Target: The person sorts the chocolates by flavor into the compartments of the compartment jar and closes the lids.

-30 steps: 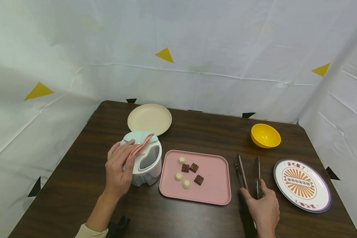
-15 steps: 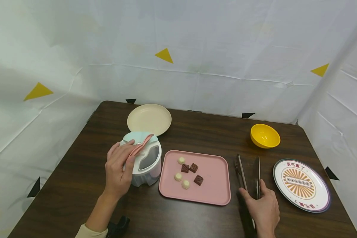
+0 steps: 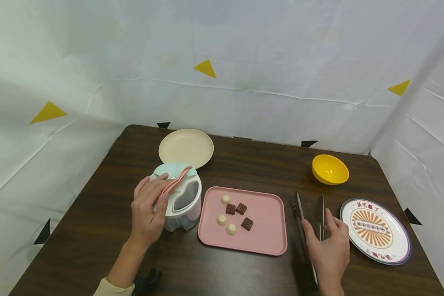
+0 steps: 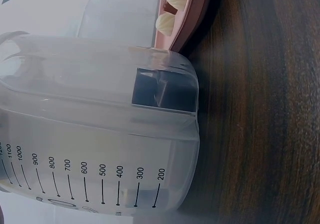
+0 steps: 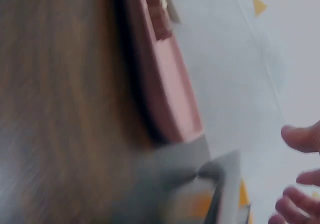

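My left hand [image 3: 148, 203] holds the raised pink flap [image 3: 178, 179] on a round white-lidded storage container [image 3: 183, 216], its thumb and fingers at the flap's near end. An opening shows in the lid beside it. Measuring marks run along the container's clear wall [image 4: 90, 134] in the left wrist view. My right hand [image 3: 329, 253] is over metal tongs [image 3: 299, 205] on the table, thumb and fingers spread apart. In the right wrist view those fingers [image 5: 300, 201] close on nothing, and the tongs [image 5: 222, 184] are blurred.
Between the hands lies a pink tray [image 3: 268, 230] with brown square chocolates [image 3: 247, 224] and white domed ones [image 3: 231, 229]. A cream plate [image 3: 186, 146] is behind the container. To the right are a yellow bowl [image 3: 330, 169] and a patterned plate [image 3: 375, 231]. White sheeting [image 3: 262, 107] surrounds the table.
My right hand has shifted slightly forward along the tongs and its fingers have spread away from them. The left hand, container and tray have stayed in place.
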A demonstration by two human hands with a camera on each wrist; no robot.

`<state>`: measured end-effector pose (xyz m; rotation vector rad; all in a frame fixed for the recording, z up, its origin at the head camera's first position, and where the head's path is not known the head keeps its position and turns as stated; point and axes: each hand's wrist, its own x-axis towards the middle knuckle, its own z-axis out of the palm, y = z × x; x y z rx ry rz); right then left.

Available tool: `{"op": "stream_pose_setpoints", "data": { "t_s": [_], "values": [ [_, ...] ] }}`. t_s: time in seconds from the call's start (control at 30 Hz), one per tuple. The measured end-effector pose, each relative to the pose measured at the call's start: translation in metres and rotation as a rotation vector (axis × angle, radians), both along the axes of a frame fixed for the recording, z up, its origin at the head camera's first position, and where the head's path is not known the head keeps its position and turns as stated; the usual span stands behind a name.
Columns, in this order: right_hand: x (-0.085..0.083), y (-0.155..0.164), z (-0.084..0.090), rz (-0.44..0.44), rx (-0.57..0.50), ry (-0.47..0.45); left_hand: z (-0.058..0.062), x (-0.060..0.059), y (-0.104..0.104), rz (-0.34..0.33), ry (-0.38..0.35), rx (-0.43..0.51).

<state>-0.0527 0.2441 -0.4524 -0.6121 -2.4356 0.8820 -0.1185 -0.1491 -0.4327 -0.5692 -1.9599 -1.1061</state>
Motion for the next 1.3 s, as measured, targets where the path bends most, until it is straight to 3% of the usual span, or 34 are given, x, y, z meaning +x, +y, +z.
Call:
{"op": "stream_pose_setpoints", "data": {
  "t_s": [0.2,0.53,0.7,0.87,1.07,1.3],
  "values": [
    [-0.021,-0.024,0.016,0.307,-0.002,0.156,0.001,0.000,0.000,0.002,0.004,-0.001],
    [-0.046,-0.099,0.034,0.825,-0.096,0.277,0.000,-0.002,0.001,-0.004,0.014,0.001],
    [-0.055,-0.133,0.038,1.051,-0.088,0.283,-0.001,-0.001,0.001,0.001,0.018,0.001],
    [-0.064,-0.156,0.044,1.171,-0.003,0.322,0.000,-0.002,0.000,-0.002,0.021,-0.008],
    [-0.076,-0.171,0.050,1.216,0.041,0.391,0.001,-0.001,-0.002,-0.013,0.006,-0.045],
    [-0.082,-0.178,0.052,1.271,0.106,0.397,0.001,0.001,-0.006,-0.037,-0.003,-0.120]
  ]
}}
